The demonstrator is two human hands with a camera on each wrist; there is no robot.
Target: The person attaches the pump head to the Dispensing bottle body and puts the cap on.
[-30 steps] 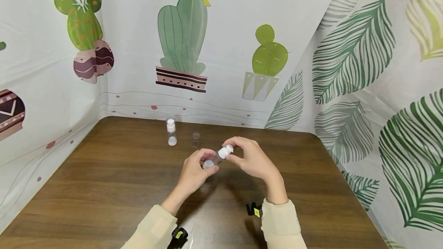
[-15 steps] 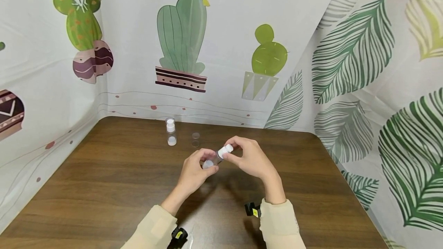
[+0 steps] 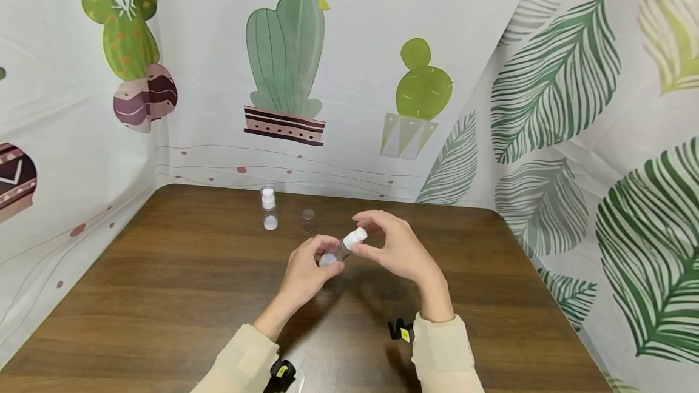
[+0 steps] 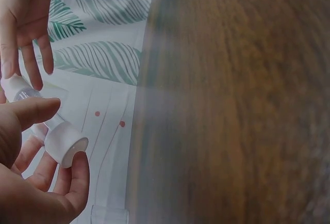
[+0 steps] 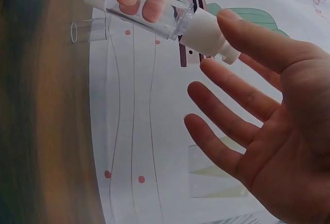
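A clear pump bottle point(image 5: 149, 15) with a white base and a white pump head point(image 3: 355, 238) is tilted above the table, its pump end up and to the right. My left hand point(image 3: 308, 265) grips its lower body, the thumb on one side and the fingers curled on the other. At the pump head is my right hand point(image 3: 401, 247); its thumb touches or nearly touches the white collar, while its fingers spread loosely and stand off from it. A clear cap point(image 5: 88, 30) stands on the table behind the hands.
Another pump bottle point(image 3: 269, 208), with its clear cap on, stands upright near the back edge of the brown wooden table point(image 3: 180, 272). Printed cloth point(image 3: 360, 77) with cactus and leaf patterns hangs behind and beside the table.
The right fingers closed in on the pump head half a second ago and have now lifted and opened away from it. The left hand and bottle have hardly moved.
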